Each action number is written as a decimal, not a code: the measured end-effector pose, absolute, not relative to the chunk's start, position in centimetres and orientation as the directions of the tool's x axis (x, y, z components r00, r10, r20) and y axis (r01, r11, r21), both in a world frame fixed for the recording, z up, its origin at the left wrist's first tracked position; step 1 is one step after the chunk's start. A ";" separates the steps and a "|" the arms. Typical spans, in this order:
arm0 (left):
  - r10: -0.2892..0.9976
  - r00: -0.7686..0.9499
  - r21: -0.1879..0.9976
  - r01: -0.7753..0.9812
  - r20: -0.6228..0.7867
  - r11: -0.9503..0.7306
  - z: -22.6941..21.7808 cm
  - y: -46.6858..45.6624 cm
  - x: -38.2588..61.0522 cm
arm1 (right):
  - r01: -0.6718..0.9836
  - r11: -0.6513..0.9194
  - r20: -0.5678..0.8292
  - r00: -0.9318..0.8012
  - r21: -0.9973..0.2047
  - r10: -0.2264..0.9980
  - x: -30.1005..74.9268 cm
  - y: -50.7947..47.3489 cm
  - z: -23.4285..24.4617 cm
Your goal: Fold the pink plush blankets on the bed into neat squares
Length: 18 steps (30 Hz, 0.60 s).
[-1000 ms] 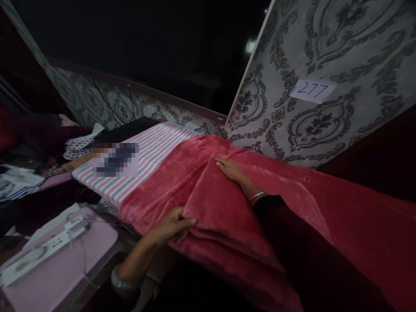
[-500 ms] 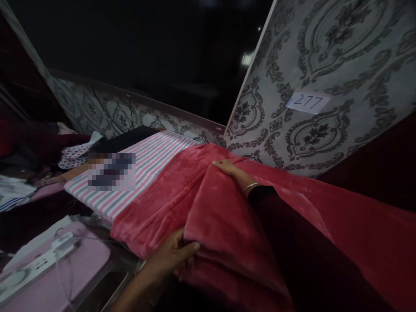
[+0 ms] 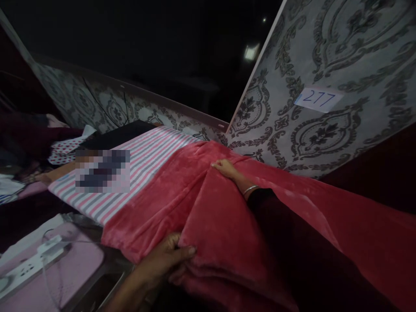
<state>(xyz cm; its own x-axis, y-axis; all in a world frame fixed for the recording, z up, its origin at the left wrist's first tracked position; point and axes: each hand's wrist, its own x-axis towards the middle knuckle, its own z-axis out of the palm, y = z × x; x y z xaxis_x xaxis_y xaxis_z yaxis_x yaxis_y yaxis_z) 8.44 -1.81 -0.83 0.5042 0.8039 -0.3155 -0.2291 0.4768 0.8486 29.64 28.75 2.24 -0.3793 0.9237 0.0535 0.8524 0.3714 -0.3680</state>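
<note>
A red plush blanket (image 3: 224,216) spreads over the surface before me, part of it folded back in a raised layer. My left hand (image 3: 165,253) grips the near corner of that layer, thumb on top and the other fingers mostly hidden beneath. At the far corner, my right hand (image 3: 225,168), with a bangle at the wrist, pinches the layer's edge. Left of the blanket lies a cloth with pink, grey and white stripes (image 3: 146,167), and a blurred-out patch covers part of it.
A white power strip (image 3: 29,268) with cables sits on a pink board (image 3: 84,255) at lower left. Heaped clothes (image 3: 68,147) lie at far left. Behind stand a large dark screen (image 3: 146,52) and a patterned wall (image 3: 318,125) with a paper marked 277 (image 3: 318,99).
Both hands keep hold of the blanket in nearly the same places. The view has shifted slightly, so the left-hand things sit further left and the wall paper further right.
</note>
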 end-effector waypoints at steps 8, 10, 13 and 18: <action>0.752 0.570 0.803 -0.248 -0.331 0.541 1.2 -3.0 8.5 | 0.863 0.334 -0.057 -0.382 -0.378 0.922 30.5 29.3 3.6; 0.756 0.554 0.793 -0.256 -0.348 0.552 1.3 -2.9 8.5 | 0.875 0.333 -0.090 -0.385 -0.350 0.918 30.7 29.4 3.8; 0.791 0.498 0.854 -0.171 -0.356 0.492 1.3 -2.7 9.0 | 0.895 0.367 -0.082 -0.398 -0.254 0.914 30.7 29.2 3.8; 0.831 0.432 0.906 -0.066 -0.351 0.417 1.0 -3.0 9.0 | 0.879 0.426 0.013 -0.433 -0.213 0.901 30.4 29.1 2.9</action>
